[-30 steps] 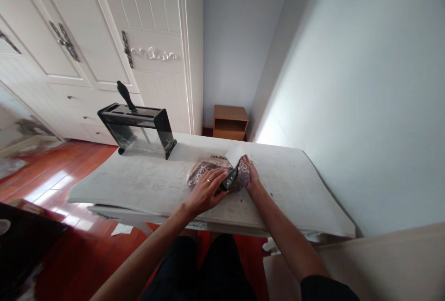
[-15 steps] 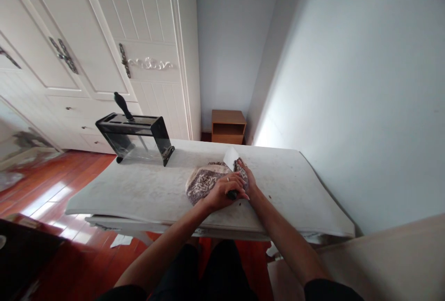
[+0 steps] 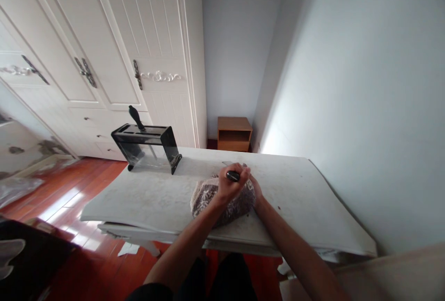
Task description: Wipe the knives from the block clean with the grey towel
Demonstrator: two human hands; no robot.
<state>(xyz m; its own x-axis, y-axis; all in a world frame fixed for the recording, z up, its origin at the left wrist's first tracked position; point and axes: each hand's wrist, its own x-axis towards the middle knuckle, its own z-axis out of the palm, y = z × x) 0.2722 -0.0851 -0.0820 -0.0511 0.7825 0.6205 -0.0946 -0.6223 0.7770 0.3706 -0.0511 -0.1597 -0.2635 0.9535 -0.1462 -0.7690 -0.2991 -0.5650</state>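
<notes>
My left hand (image 3: 232, 184) is closed around the black handle of a knife (image 3: 233, 176), lifted just above a patterned brown-and-white cloth (image 3: 207, 195) bunched on the white table (image 3: 146, 190). A short strip of the blade shows behind the fingers, pointing away from me. Mostly hidden behind the left hand, my right hand (image 3: 256, 190) rests on the right side of the cloth and grips it. A black knife block (image 3: 148, 146) with clear sides stands at the back left of the table, one black-handled knife (image 3: 135, 117) sticking up from it.
White wardrobe doors (image 3: 114, 51) with metal handles stand behind the table. A small wooden cabinet (image 3: 234, 134) sits in the far corner. A pale wall (image 3: 347, 106) runs along the right. Red wooden floor (image 3: 59, 190) lies to the left, with white scraps of paper under the table.
My left hand closed on the knife handle and raised it off the cloth, turning the broad blade so only a thin strip shows. The view shifted slightly.
</notes>
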